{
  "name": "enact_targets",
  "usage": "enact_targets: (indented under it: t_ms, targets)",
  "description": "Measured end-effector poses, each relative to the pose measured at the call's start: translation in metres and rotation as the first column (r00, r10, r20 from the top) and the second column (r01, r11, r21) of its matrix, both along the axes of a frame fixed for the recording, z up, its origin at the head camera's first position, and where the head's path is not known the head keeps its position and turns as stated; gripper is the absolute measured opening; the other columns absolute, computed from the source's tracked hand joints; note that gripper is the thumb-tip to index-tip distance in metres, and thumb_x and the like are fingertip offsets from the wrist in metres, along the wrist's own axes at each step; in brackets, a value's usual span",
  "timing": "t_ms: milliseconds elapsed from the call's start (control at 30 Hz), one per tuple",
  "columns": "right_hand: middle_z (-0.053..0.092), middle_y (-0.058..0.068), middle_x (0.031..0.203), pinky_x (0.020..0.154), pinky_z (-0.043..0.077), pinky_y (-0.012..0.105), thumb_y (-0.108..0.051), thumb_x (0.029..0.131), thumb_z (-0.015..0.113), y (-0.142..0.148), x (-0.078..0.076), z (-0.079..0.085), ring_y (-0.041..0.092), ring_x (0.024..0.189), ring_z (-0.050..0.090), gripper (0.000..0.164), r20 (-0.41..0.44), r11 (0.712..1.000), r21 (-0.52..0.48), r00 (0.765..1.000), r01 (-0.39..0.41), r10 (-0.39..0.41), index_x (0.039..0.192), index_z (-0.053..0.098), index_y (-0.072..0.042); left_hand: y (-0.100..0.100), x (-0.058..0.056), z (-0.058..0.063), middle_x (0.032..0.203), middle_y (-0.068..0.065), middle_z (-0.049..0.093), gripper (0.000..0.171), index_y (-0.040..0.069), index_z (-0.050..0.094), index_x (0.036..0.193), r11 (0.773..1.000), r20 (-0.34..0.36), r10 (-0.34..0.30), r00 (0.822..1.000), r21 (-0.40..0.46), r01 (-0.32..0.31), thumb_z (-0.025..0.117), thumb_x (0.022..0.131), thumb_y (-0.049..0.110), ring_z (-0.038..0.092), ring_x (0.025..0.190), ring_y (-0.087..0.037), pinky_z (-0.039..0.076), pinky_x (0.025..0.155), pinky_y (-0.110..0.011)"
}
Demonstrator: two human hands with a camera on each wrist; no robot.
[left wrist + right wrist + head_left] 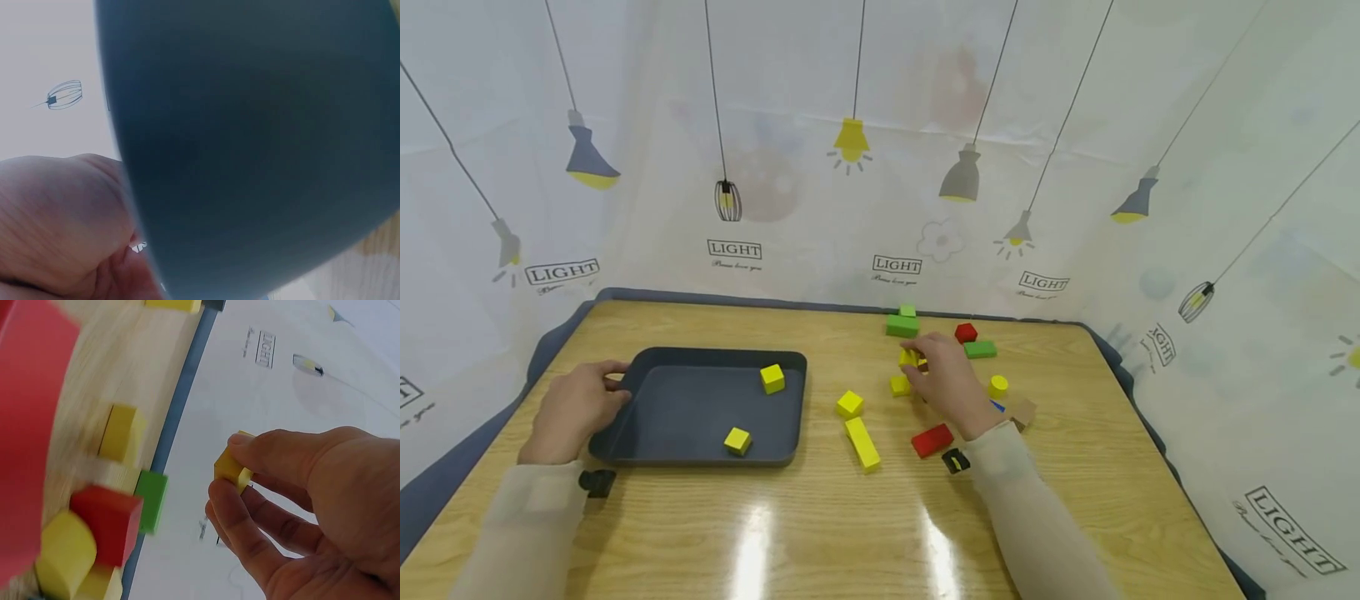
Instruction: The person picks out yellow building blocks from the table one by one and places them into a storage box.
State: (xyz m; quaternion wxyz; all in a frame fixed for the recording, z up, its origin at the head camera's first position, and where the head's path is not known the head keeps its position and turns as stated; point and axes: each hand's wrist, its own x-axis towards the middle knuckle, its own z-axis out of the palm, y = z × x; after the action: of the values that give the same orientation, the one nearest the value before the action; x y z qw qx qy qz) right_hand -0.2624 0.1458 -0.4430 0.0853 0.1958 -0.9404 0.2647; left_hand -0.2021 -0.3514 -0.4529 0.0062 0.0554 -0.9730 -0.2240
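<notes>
Fingertip pinch, slip risk
My right hand (951, 379) pinches a yellow block (230, 470) over the table (662, 533); a slack grip could drop it. My left hand (576, 408) grips the tray (685, 408); tugging could slide its cubes (772, 379).

White lamp-printed sheeting (812, 242), wooden table (835, 525), glare streaks (751, 550)

Screened-off tabletop booth; home, lab or other building beyond cannot be told. Pale sheeting (790, 67) at back and both sides, printed with hanging lamps (852, 142) and word LIGHT (733, 250). Wood-grain table (685, 533), dark band (640, 294) along far edge.
</notes>
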Motion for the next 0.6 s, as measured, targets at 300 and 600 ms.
enact_targets:
  t_ms: [300, 600]
  targets:
    - [0.061, 0.001, 0.114, 0.076, 0.054, 0.020, -0.014, 0.090, 0.078, -0.052, 0.006, 0.000, 0.013, 0.093, 0.064, 0.039, 0.018, 0.991, 0.034, 0.991, -0.131, 0.130, 0.127, 0.066, -0.012, -0.001, 0.000, -0.002, 0.113, -0.030, 0.066, 0.049, -0.005, 0.055, 0.136, 1.000, -0.015, 0.000, 1.000, -0.010, 0.000, 0.068, 0.092, 0.010, 0.063, 0.093, -0.049, 0.050, 0.067, -0.053]
    - [0.060, 0.001, 0.112, 0.074, 0.051, 0.015, -0.017, 0.091, 0.077, -0.106, 0.022, 0.003, 0.009, 0.088, 0.061, 0.041, 0.038, 0.969, 0.068, 0.971, -0.238, 0.236, 0.130, 0.065, -0.012, -0.001, 0.000, -0.002, 0.113, -0.030, 0.066, 0.049, -0.005, 0.055, 0.136, 1.000, -0.009, -0.003, 1.000, -0.002, 0.003, 0.067, 0.092, 0.011, 0.063, 0.092, -0.048, 0.051, 0.067, -0.053]
